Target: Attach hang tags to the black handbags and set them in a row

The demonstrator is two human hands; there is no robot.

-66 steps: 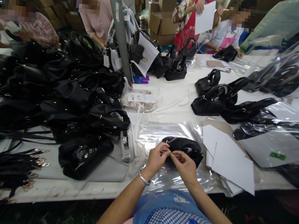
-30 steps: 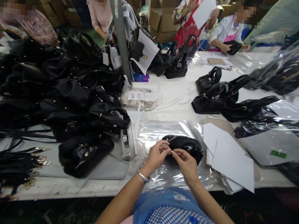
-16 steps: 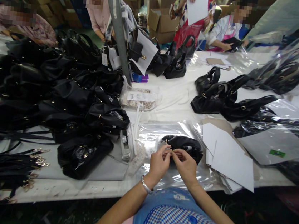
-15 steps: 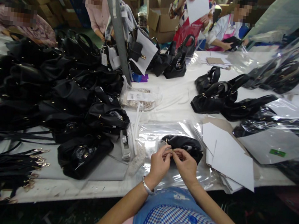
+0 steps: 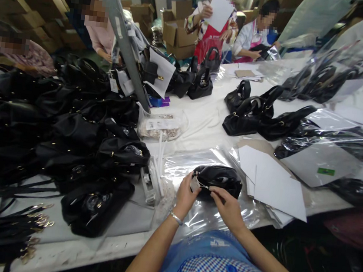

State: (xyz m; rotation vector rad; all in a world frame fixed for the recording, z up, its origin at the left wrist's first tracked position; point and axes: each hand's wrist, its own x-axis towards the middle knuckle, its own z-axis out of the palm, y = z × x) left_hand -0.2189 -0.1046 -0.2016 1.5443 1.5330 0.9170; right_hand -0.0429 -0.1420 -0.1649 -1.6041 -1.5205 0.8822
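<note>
A small black handbag (image 5: 226,176) lies on clear plastic sheets (image 5: 204,219) at the table's near edge. At its left end my left hand (image 5: 186,193) pinches a small pale tag (image 5: 195,184). A thin light string runs from the tag to the right. My right hand (image 5: 228,207) holds the other end of that string between thumb and fingertips, in front of the bag. The bag's lower edge is partly hidden behind my hands.
Black bags (image 5: 95,204) are heaped on the left, with straps (image 5: 1,220) in front. A tape dispenser (image 5: 147,183) and a bag of tags (image 5: 161,125) lie nearby. White cards (image 5: 277,186) are at right. Several people work across the table (image 5: 200,116).
My hands have drawn apart, and the string now stretches between them. My left hand has shifted to the tag. The camera view has turned slightly.
</note>
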